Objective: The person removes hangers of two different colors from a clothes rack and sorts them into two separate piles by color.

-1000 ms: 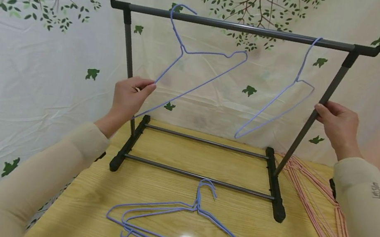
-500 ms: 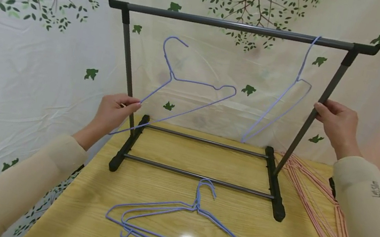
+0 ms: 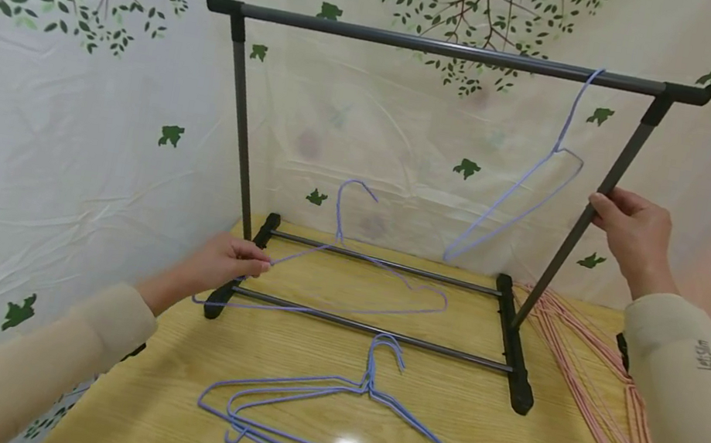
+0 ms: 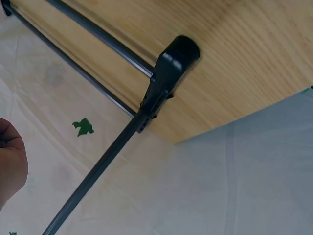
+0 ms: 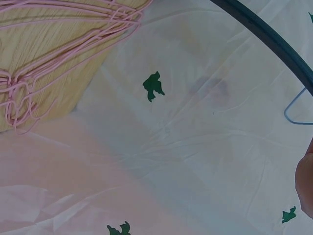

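My left hand (image 3: 225, 262) pinches one shoulder of a blue wire clothes hanger (image 3: 339, 233) in the head view. That hanger is held low, its hook up, overlapping the base of the black garment rack (image 3: 427, 45). With thumb and fingers my right hand (image 3: 632, 232) grips the rack's right upright. A second blue hanger (image 3: 507, 200) hangs from the top bar near the right end. On the table in front of the rack lies a stack of blue hangers (image 3: 369, 392). In both wrist views only a sliver of each hand shows at the edge.
Several pink hangers (image 3: 589, 386) lie in a pile on the wooden table (image 3: 160, 377), right of the rack and under my right forearm. Behind everything hangs a pale cloth (image 3: 91, 154) printed with leaves. The rack's foot (image 4: 171, 63) stands near the table's left edge.
My left hand has brought its hanger down from the top bar to near the rack's base, its hook now well below the bar. My right hand has stayed on the upright.
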`<state>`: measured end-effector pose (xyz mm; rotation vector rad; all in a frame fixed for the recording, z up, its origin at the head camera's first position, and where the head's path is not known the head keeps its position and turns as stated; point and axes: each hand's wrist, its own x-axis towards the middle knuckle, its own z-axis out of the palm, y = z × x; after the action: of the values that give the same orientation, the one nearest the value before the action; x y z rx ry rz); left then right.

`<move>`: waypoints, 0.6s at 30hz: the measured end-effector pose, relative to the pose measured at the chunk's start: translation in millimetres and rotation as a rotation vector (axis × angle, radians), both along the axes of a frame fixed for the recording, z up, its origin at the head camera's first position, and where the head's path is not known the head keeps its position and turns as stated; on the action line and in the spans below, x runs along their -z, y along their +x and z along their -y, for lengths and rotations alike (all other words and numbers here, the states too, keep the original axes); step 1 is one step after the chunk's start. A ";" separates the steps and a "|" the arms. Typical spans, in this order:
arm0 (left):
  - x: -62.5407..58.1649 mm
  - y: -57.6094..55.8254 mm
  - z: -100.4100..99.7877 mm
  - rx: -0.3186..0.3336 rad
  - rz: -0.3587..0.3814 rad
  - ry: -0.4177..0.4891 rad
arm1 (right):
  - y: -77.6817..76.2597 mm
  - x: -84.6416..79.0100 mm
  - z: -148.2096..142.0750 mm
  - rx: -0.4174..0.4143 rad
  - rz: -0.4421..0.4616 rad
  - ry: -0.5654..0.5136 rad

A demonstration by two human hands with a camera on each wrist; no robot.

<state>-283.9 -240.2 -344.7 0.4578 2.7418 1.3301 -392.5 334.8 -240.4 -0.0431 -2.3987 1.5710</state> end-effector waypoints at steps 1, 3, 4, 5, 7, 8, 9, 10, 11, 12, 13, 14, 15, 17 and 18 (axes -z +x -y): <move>4.4 1.8 -2.3 0.027 0.023 0.004 | 0.3 0.0 0.0 -0.001 -0.001 0.000; 13.5 5.7 -7.5 0.073 0.077 0.011 | 0.7 -0.1 0.4 -0.002 -0.001 0.002; 17.9 7.4 -10.4 0.096 0.098 0.019 | 0.8 -0.1 0.5 -0.003 0.000 0.002; 22.5 9.1 -13.2 0.120 0.116 0.031 | 0.9 -0.3 0.7 -0.003 0.002 -0.001; 31.7 12.5 -19.0 0.158 0.146 0.057 | 1.0 -0.4 1.0 -0.003 0.005 -0.002; 35.9 14.7 -22.2 0.167 0.165 0.062 | 1.0 -0.5 0.9 -0.003 0.006 -0.001; 39.7 16.9 -25.5 0.176 0.185 0.073 | 1.0 -0.5 0.9 -0.003 0.006 -0.002; 43.4 19.3 -28.7 0.184 0.203 0.078 | 0.9 -0.5 0.6 -0.003 0.006 -0.002; 47.1 21.7 -31.8 0.191 0.224 0.087 | 0.9 -0.5 0.4 -0.003 0.005 0.000; 50.6 24.1 -35.1 0.197 0.246 0.092 | 1.0 -0.4 0.1 -0.003 0.005 0.004; 53.7 26.6 -38.6 0.202 0.262 0.095 | 0.9 -0.3 -0.5 -0.006 0.005 -0.009; 57.0 29.0 -42.0 0.207 0.284 0.103 | 0.9 -0.1 -0.8 -0.007 0.006 -0.009; 60.2 31.4 -45.4 0.214 0.305 0.115 | 1.0 -0.1 -0.9 -0.007 0.007 -0.009; 66.4 35.9 -51.7 0.230 0.332 0.132 | 1.0 0.1 -1.2 -0.007 0.008 -0.010; 69.0 38.4 -54.6 0.234 0.347 0.138 | 1.0 0.2 -1.3 -0.007 0.010 -0.012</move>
<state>-245.5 -185.6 -413.7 0.4860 2.2533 1.3924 -391.5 336.1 -240.6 -0.0444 -2.4000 1.5916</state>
